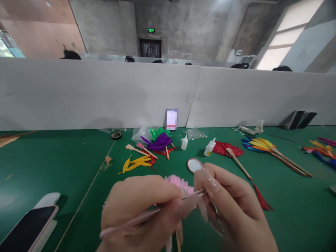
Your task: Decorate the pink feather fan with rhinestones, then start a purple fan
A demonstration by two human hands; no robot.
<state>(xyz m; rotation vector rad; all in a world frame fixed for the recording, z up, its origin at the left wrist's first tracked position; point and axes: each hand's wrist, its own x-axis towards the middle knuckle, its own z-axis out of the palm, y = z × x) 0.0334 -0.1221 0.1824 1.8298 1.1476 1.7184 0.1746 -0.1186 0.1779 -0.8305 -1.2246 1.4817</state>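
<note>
Both my hands are close together in front of me. Between the thumb and fingers of my left hand (pixel 147 206) is a long, thin pink feather (pixel 136 221), its broad end sticking out to the lower left. My right hand (pixel 228 206) pinches the thin quill end of the same feather. Behind and partly hidden by my hands is a pink feather fan (pixel 178 182) with pale, overlapping tips. A thin wooden stick (pixel 178 241) shows below my left hand. A small round mirror (pixel 194 165) lies just beyond my right fingers.
Yellow feathers (pixel 138 162), purple feathers (pixel 159 141), green feathers (pixel 159 133) and two glue bottles (pixel 184 142) are on the green table. A red fan (pixel 220 148) and a multicoloured feather fan (pixel 259 144) lie right. A phone (pixel 31 227) is at left; a white partition (pixel 105 94) stands behind.
</note>
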